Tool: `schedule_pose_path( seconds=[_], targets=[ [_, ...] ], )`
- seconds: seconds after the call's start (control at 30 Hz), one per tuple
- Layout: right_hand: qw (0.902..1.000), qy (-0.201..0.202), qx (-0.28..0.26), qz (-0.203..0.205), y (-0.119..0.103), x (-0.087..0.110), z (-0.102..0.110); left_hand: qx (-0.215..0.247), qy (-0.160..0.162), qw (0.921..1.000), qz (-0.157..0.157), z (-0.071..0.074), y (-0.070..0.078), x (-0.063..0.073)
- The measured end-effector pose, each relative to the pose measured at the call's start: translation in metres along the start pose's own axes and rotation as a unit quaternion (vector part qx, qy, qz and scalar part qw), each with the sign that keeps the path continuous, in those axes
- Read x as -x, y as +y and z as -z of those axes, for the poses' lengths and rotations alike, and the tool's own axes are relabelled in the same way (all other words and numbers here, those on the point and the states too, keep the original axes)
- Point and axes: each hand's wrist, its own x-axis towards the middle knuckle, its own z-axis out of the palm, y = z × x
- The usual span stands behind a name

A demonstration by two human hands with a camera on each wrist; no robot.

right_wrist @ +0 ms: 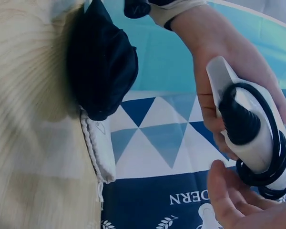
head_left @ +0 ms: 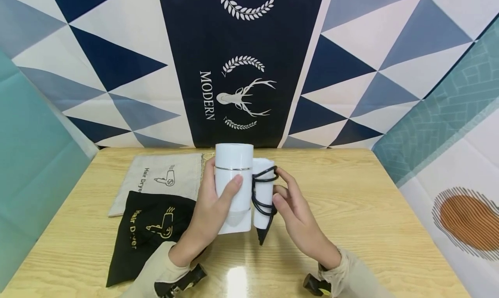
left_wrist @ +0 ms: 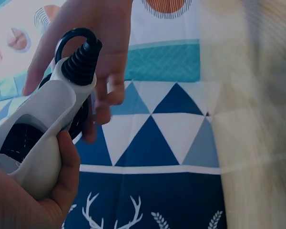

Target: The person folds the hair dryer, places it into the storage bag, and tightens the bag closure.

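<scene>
A white hair dryer with a thin silver ring is held up over the table. My left hand grips its barrel, thumb across the front and fingers behind. To the right of the barrel stands the handle, folded alongside. Black cord is wound in several loops about the handle and leaves its end through a ribbed black sleeve. My right hand is at the handle's right side, fingers relaxed and spread, fingertips right by the cord loops. Part of the barrel is hidden under my left hand.
At the left of the wooden table lies a black drawstring pouch printed "Hair Dryer". It overlaps a light grey pouch with the same print. A patterned cloth backdrop rises behind the table's far edge.
</scene>
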Motion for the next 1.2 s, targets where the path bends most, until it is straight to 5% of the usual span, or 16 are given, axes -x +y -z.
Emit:
schedule_pose_path(
  seconds=[0.17, 0.3, 0.47, 0.63, 0.8, 0.9, 1.1, 1.2],
  targets=[
    [0.9995, -0.023, 0.012, -0.018, 0.004, 0.001, -0.007, 0.01, 0.027, 0.9993, -0.025, 0.007, 0.001, -0.003],
    [0.9979, -0.049, -0.041, -0.01, 0.007, -0.001, -0.014, 0.022, 0.045, 0.9977, -0.045, 0.006, -0.001, -0.001],
    [0.9978, -0.031, -0.056, -0.015, 0.007, -0.004, -0.014, 0.01, 0.047, 0.997, -0.06, 0.0, -0.007, 0.001],
    [0.9994, 0.005, -0.025, -0.022, 0.007, -0.005, -0.008, -0.041, 0.032, 0.9983, -0.026, 0.0, -0.014, -0.002],
    [0.9997, 0.006, -0.019, -0.017, 0.012, -0.006, -0.004, -0.089, -0.014, 0.9945, 0.053, 0.013, -0.012, -0.003],
    [0.9992, 0.002, -0.027, -0.027, 0.018, -0.002, 0.001, -0.156, -0.076, 0.9793, 0.104, 0.027, -0.008, -0.005],
    [0.9974, 0.015, -0.027, -0.065, 0.027, 0.01, 0.016, -0.359, -0.165, 0.9078, 0.141, 0.047, 0.0, -0.001],
    [0.9971, 0.021, -0.018, -0.071, 0.03, 0.015, 0.019, -0.408, -0.175, 0.8868, 0.13, 0.052, 0.004, 0.001]
  ],
)
